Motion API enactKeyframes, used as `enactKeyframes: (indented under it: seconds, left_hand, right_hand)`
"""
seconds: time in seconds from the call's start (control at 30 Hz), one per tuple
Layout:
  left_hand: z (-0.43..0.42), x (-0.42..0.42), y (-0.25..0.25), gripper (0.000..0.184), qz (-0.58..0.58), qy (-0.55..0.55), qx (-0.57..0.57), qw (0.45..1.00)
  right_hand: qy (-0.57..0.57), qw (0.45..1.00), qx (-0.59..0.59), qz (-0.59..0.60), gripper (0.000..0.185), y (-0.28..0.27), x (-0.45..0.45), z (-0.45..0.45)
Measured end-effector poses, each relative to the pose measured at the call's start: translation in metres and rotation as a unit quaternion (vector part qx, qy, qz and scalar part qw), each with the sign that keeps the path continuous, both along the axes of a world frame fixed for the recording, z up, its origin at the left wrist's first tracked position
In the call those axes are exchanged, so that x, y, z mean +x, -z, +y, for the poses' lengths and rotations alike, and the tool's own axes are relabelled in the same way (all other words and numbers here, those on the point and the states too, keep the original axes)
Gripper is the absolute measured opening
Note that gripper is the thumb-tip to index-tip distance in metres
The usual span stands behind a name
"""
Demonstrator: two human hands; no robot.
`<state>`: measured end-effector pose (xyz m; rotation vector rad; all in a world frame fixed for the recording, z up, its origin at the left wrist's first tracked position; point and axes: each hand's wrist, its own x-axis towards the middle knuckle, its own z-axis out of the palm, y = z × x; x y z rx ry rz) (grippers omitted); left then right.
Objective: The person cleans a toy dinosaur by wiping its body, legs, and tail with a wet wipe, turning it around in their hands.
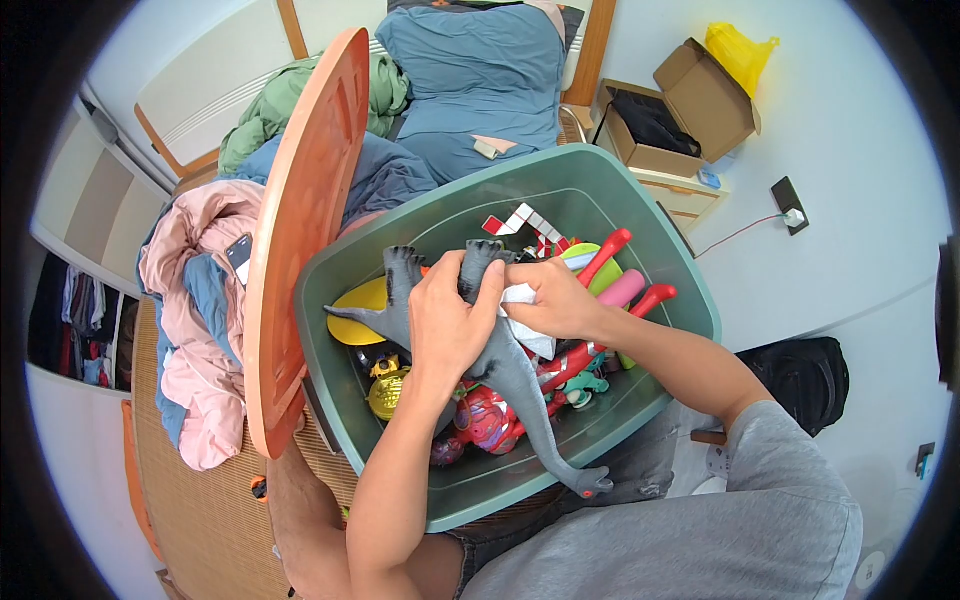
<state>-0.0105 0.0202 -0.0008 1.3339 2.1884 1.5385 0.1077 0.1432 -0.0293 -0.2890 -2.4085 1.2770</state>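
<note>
A grey long-necked toy dinosaur [515,385] lies belly-up above the green bin [345,400], its head low at the bin's near rim and its tail pointing left. My left hand [450,315] is closed around its body and a leg. My right hand [550,297] pinches a white cloth or tissue [530,335] against the dinosaur's side. Under both hands the bin holds toys: a yellow piece [360,310], a red-and-white block chain [525,222], red-handled items [605,258] and a red patterned toy [488,420].
An orange lid [300,250] stands upright at the bin's left side. Behind are bedding [475,80], pink fabric [205,260] with a phone [240,255], and an open cardboard box [650,155] on a cabinet. A black bag [800,385] rests at right.
</note>
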Motion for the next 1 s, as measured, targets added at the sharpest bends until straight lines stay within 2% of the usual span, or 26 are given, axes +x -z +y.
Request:
enactKeyframes:
  seconds: [0.2,0.3,0.37,0.9,1.0]
  left_hand:
    - [0.0,0.0,-0.001,0.03,0.005,0.002,-0.004,1.0]
    - [0.001,-0.001,0.003,0.029,0.017,0.001,-0.003,1.0]
    - [0.001,-0.001,0.004,0.028,0.021,0.001,-0.001,1.0]
    - [0.0,-0.001,0.0,0.03,0.014,0.005,-0.009,1.0]
    - [0.0,-0.001,0.0,0.03,0.006,0.005,-0.007,1.0]
  right_hand:
    - [-0.013,0.999,0.03,0.031,0.024,-0.002,0.0,0.001]
    - [-0.01,0.999,0.033,-0.003,0.024,-0.012,0.002,0.0]
    - [-0.004,0.999,0.015,-0.045,0.025,-0.016,0.003,-0.001]
    - [-0.003,1.0,0.0,-0.014,0.025,-0.012,0.003,-0.003]
    - [0.007,0.999,-0.032,-0.032,0.024,-0.002,0.001,-0.001]
